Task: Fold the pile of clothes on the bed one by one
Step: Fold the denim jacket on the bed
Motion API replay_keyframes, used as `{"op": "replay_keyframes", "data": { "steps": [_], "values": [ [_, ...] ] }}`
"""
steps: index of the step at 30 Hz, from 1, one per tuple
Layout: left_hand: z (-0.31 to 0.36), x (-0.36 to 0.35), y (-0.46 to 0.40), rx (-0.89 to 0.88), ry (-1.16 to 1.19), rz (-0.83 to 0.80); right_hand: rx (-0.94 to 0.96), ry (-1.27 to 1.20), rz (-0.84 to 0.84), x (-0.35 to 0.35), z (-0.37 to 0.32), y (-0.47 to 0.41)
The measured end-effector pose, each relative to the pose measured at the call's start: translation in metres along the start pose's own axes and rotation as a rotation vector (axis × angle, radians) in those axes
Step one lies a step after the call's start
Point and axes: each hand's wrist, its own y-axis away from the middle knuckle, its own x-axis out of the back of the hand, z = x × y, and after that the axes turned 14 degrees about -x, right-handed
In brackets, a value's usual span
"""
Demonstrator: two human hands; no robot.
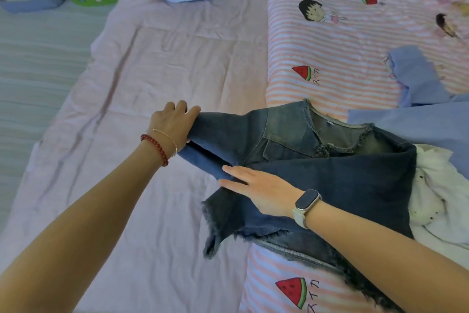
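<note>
Right hand [256, 189]: fingers flat, pressing denim jacket [317, 160] mid-bed, near right.
Left hand [175, 122]: grips sleeve end, left.
Handling: heavy, stiff, non-slip denim; hold by cuffs, hems.

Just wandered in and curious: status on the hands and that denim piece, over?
Left hand grips denim jacket sleeve end. Right hand flat, pressing jacket down. Jacket part-folded, overlapping white garment and blue shirt.
</note>
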Motion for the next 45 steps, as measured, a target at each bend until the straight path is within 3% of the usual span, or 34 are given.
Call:
{"op": "replay_keyframes", "data": {
  "steps": [3, 5, 9, 12, 14, 17, 22, 24, 26, 30, 34, 35, 37, 41, 42, 43, 45],
  "values": [
    [-0.012, -0.033, 0.006, 0.116, 0.291, 0.024, -0.099, 0.037, -0.084, -0.020, -0.007, -0.006],
    [-0.017, -0.063, 0.012, 0.305, 0.629, 0.072, -0.180, 0.143, -0.136, -0.037, -0.007, -0.006],
    [-0.013, -0.125, 0.026, 0.610, 1.054, 0.071, -0.318, 0.313, -0.220, -0.064, 0.003, -0.003],
    [-0.002, -0.158, 0.029, 0.843, 1.411, 0.043, -0.316, 0.382, -0.202, -0.076, 0.014, 0.002],
    [0.010, -0.164, 0.023, 0.909, 1.631, 0.032, -0.342, 0.424, -0.189, -0.083, 0.018, 0.002],
    [0.030, -0.165, 0.005, 0.888, 1.711, 0.142, -0.362, 0.400, -0.109, -0.090, 0.020, 0.000],
    [0.042, -0.157, -0.015, 1.155, 1.986, 0.392, -0.384, 0.337, -0.086, -0.093, 0.020, -0.002],
    [0.037, -0.155, -0.014, 1.155, 2.084, 0.419, -0.430, 0.286, -0.077, -0.090, 0.019, -0.003],
    [0.024, -0.153, -0.011, 1.071, 1.971, 0.483, -0.484, 0.147, -0.076, -0.082, 0.014, -0.007],
    [-0.021, -0.129, 0.007, 0.939, 1.271, 0.682, -0.531, -0.074, -0.022, -0.072, 0.011, -0.011],
    [-0.051, -0.117, 0.046, 0.651, 0.638, 0.823, -0.516, -0.324, 0.208, -0.060, -0.005, -0.020],
    [-0.050, -0.124, 0.056, 0.566, 0.516, 0.814, -0.495, -0.371, 0.258, -0.058, -0.010, -0.024],
    [-0.046, -0.150, 0.076, 0.478, 0.329, 0.627, -0.450, -0.396, 0.310, -0.055, -0.019, -0.036],
    [-0.037, -0.193, 0.105, 0.502, 0.448, -0.139, -0.414, -0.324, 0.229, -0.052, -0.030, -0.068],
    [-0.033, -0.199, 0.109, 0.490, 0.507, -0.199, -0.416, -0.291, 0.193, -0.053, -0.031, -0.076],
    [-0.026, -0.201, 0.113, 0.493, 0.577, -0.160, -0.424, -0.260, 0.148, -0.055, -0.032, -0.083],
    [-0.014, -0.197, 0.119, 0.614, 0.721, 0.028, -0.452, -0.212, 0.040, -0.059, -0.032, -0.094]
  ]
}}
